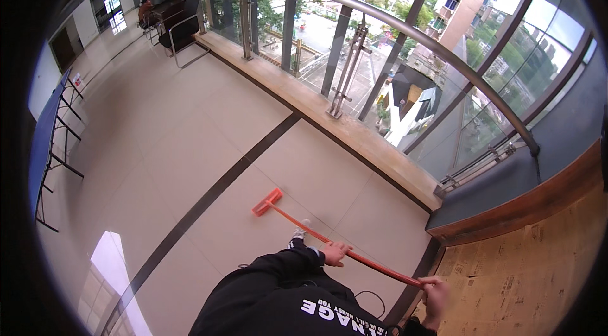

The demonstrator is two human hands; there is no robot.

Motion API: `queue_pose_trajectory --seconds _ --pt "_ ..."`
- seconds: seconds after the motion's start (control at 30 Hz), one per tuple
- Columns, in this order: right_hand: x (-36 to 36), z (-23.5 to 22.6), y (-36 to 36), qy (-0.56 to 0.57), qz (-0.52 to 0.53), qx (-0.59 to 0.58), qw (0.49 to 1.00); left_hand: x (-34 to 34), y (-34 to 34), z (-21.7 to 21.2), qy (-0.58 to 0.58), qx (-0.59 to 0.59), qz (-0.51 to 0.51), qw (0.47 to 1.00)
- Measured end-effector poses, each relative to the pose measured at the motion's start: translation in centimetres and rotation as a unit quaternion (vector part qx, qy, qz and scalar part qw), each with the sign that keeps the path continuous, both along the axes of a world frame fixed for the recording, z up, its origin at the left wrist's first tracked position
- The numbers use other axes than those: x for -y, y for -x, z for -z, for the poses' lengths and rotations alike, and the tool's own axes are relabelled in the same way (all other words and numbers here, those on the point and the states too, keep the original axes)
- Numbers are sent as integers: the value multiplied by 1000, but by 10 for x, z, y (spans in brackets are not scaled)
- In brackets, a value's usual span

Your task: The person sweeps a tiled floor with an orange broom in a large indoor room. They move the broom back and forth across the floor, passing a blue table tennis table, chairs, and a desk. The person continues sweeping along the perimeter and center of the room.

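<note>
Broom (315,233) slants across the pale floor (190,120), its red head (267,202) out beyond both hands, between the dark stripe (217,190) and the floor's railing-side edge. The left hand (334,253) holds the handle partway along; the right hand (436,295) grips its top end.

A glossy floor of pale beige tiles (177,114), crossed by a straight dark band (218,189), bears a red-orange rectangular broom head (268,202) and, near it, a whitish shoe (302,229). A black chair on a bent metal frame (180,33) stands by the floor's window-side edge; a blue-topped table on thin black legs (40,139) lines its left edge.
</note>
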State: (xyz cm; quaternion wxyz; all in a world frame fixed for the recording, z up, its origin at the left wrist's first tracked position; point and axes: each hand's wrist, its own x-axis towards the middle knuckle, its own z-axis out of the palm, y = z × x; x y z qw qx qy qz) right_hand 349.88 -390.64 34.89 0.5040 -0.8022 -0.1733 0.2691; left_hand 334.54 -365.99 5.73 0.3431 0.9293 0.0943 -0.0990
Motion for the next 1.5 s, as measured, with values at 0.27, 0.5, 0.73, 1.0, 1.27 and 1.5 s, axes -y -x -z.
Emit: queue_pose_trajectory --seconds 0.27,0.5,0.73,1.0,1.27,1.5 --pt "116 -11 25 -190 206 199 939 87 -42 -39 92 34 198 975" --pt "86 43 48 -136 224 149 954 61 21 -2 30 33 92 995" --pt "-67 85 134 -95 21 -39 995 -54 176 40 -37 -80 -128 988" --pt "-186 106 281 -85 -176 -182 964 -125 350 59 -117 -84 -318 937" --pt "-125 68 302 -158 -17 -169 973 -99 348 29 -87 -95 -110 986" --pt "-42 -21 294 -253 172 129 943 -22 283 -38 106 90 94 986"
